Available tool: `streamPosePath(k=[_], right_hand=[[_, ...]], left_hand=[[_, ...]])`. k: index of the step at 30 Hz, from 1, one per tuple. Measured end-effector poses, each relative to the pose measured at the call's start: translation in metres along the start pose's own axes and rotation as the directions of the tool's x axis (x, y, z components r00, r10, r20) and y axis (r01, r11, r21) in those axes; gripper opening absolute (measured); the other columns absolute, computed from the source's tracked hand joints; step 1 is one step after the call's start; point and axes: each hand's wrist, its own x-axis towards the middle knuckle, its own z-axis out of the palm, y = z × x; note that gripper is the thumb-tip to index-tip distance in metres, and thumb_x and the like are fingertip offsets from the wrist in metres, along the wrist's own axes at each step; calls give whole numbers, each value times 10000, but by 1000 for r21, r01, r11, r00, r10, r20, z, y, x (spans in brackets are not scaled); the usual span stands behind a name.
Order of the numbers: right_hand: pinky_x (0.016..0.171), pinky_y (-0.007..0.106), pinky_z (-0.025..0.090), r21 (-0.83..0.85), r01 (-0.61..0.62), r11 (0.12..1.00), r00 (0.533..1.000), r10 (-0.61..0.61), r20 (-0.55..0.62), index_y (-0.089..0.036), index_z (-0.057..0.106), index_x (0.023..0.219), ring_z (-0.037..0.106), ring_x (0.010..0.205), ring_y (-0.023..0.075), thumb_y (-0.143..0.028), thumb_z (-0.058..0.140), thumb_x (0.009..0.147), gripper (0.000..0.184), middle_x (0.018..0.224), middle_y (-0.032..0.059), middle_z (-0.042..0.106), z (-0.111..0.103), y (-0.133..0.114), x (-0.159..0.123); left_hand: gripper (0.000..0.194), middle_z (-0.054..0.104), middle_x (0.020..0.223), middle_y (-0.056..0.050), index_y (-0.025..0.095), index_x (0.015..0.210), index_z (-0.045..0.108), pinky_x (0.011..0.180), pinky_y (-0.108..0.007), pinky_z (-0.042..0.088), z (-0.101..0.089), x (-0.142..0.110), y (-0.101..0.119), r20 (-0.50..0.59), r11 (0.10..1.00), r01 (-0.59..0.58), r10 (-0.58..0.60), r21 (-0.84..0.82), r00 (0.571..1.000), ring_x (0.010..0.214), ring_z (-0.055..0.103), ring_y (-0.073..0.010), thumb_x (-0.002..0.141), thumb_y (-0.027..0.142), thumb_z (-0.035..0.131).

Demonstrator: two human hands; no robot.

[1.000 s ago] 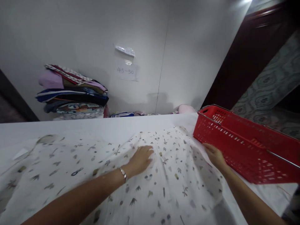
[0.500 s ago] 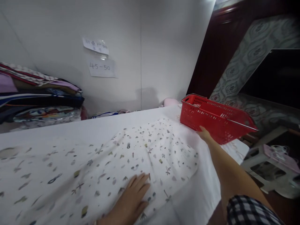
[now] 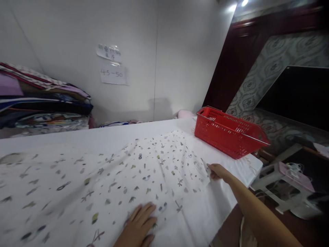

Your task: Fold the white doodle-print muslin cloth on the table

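Observation:
A white cloth [image 3: 144, 171] printed with small grey and green motifs lies spread with soft wrinkles over the white-covered table. My left hand [image 3: 140, 223] rests flat on its near part, palm down and fingers out. At the cloth's right edge, my right hand [image 3: 217, 171] pinches the fabric between thumb and fingers. A red plastic basket [image 3: 223, 137] with metal handles stands just beyond my right hand, apart from it.
Folded clothes [image 3: 41, 99] are piled at the far left against the white wall. Two paper notes, one reading 45-50 [image 3: 114, 74], hang there. A plastic stool [image 3: 290, 181] with a white cable on top stands right of the table [image 3: 108, 135]; a dark screen [image 3: 298, 96] is behind.
My right hand has come back from beside the basket to the cloth's right edge and taken hold of it. My left hand still lies on the cloth.

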Motion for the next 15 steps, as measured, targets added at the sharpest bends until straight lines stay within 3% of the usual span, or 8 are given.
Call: streamPosePath(k=[8,12,15], right_hand=[[387,190,288,167,88,982,996,-81,-48,-216,447,602,393,400,77,-557,659,649,405,436,-62,408,20,-12,-25],[394,171,290,206,74,976,997,-70,-26,-207,487,701,494,457,85,-470,684,665,331,537,-54,484,14,-13,-33],[435,166,358,210,3,978,999,-14,50,-197,540,811,576,521,92,-408,643,740,245,648,-28,572,5,-13,-34]], left_hand=[[325,522,1376,-44,293,1175,582,1073,-455,390,19,-20,16,-88,998,64,-63,1,994,1291,449,-236,859,257,515],[260,538,1359,-42,277,1111,614,1058,-462,407,7,-19,27,-79,996,85,-85,-4,993,1276,464,-234,872,269,513],[239,551,1345,-36,277,1087,622,1042,-469,424,-3,-17,35,-55,995,102,-102,-4,993,1257,483,-228,877,267,508]])
